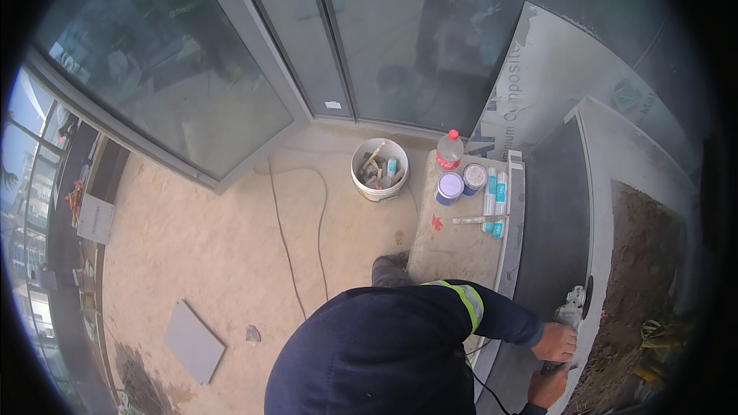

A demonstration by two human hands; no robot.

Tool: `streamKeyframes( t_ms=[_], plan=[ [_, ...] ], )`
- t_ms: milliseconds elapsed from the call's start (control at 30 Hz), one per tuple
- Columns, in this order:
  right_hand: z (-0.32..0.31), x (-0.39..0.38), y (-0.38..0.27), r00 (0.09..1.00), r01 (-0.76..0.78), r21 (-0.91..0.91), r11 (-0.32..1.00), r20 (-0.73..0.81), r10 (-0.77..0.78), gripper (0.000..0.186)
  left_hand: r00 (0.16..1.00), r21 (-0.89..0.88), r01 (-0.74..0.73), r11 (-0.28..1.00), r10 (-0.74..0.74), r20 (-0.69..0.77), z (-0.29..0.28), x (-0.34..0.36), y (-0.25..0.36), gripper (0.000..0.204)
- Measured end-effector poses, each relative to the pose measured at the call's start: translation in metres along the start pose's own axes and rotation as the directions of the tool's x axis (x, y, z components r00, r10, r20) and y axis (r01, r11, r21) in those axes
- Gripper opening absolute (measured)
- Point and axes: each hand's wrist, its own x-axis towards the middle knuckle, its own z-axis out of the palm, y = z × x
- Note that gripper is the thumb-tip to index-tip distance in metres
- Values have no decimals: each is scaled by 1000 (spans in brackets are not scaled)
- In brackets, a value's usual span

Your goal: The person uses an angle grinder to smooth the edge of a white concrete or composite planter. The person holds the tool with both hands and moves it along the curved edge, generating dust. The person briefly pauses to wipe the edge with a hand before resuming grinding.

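Observation:
My left arm, in a dark blue sleeve with a reflective band, reaches to the right. My left hand (556, 342) is wrapped round the body of a dusty angle grinder (570, 309). Just below it, my right hand (546, 388) is closed round the grinder's rear end; part of that grip is hidden. The grinder's dark disc (589, 297) is at the pale edge (600, 261) of a planter, beside a dark grey panel (550, 238). Whether the disc is turning cannot be made out. A black cord (490, 392) runs below my arm.
Soil (646, 261) fills the planter. On a ledge are a bottle (450, 150), two tins (449, 188), sealant tubes (500, 200) and a flat blade tool (473, 220). A bucket of tools (380, 188), a cable (280, 230) and a grey tile (194, 342) are on the floor. Glass panels (384, 38) stand behind.

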Motion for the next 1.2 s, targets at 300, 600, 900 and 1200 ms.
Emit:
streamKeyframes(
  t_ms=[300, 600, 900, 1200],
  plan=[
    [-37, -41, 0, 999, -17, -41, 999, 30, 19, 60, 998, -10, 57, 998, -57, 27, -17, 20, 45, 16],
    [-2, 23, -7, 998, 61, 47, 997, 28, -63, 55, 952, -48, 140, 989, -121, 280, -36, 10, -21, 28],
    [-28, -21, 3, 995, -17, 37, 999, 95, 13, 52, 954, -45, 89, 995, -72, 290, -35, 21, 20, 30],
    [-22, -7, -2, 997, 14, 66, 998, 73, -18, 50, 962, 23, 51, 998, -56, 268, -35, 17, 5, 26]
  ],
)
